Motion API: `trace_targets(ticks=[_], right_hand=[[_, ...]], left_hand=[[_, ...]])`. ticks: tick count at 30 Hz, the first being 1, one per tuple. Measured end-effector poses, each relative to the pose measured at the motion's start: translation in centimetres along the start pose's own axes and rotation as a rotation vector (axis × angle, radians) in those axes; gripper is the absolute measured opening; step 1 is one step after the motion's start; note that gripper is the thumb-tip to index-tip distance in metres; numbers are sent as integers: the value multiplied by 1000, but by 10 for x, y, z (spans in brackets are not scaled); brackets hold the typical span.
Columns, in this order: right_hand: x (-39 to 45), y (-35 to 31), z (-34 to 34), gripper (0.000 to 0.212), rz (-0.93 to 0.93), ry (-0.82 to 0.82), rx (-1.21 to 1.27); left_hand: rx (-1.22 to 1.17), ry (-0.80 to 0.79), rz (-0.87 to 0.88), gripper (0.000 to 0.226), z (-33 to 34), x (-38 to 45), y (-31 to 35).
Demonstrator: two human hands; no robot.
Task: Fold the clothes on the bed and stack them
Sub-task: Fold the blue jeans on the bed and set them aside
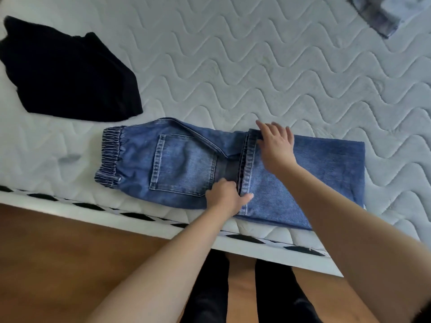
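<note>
Blue jeans (182,164) lie across the near edge of the white quilted mattress (256,66), elastic waistband to the left, back pocket up. The legs are folded back so their hems lie over the seat. My left hand (226,197) grips the near end of the hems, fingers curled at the edge. My right hand (275,143) rests on the far end of the hems with its fingers spread flat. A black garment (67,75) lies folded at the upper left.
A grey-blue piece of clothing (382,12) sits at the top right corner of the mattress. The white bed frame (163,227) runs along the near edge, with wooden floor (58,264) below it. My legs stand against the frame.
</note>
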State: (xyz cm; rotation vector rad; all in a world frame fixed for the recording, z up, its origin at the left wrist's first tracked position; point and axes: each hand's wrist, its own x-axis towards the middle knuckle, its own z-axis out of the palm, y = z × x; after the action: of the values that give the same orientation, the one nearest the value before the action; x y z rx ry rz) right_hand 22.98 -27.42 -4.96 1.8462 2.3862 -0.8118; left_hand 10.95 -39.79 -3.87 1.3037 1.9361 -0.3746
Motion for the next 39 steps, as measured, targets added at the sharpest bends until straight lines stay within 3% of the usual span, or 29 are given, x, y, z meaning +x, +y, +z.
trace_targets(ticks=[3, 6, 15, 20, 25, 30, 34, 36, 39], right_hand=[[16, 0, -6, 35, 47, -41, -76], [16, -3, -8, 28, 46, 20, -22], [10, -23, 10, 32, 22, 143, 17], [-17, -45, 19, 28, -42, 297, 88], [-43, -73, 44, 36, -23, 197, 294], [-54, -91, 74, 55, 58, 49, 270], [-49, -94, 86, 60, 90, 5, 178], [-48, -93, 89, 62, 84, -19, 143], [-48, -90, 90, 62, 80, -52, 140]], left_hand=[[-187, -57, 20, 44, 3, -1, -4], [-398, -50, 41, 37, 7, -11, -12], [-438, 234, -9, 32, 11, -17, -35], [-490, 411, 96, 20, -12, -15, -66], [-445, 652, 163, 8, -43, -7, -148], [-243, 830, 23, 28, -60, -2, -233], [-223, 851, -172, 43, -73, 10, -269], [-354, 787, -352, 51, -77, 16, -287], [-815, 577, -516, 60, -81, 24, -310]])
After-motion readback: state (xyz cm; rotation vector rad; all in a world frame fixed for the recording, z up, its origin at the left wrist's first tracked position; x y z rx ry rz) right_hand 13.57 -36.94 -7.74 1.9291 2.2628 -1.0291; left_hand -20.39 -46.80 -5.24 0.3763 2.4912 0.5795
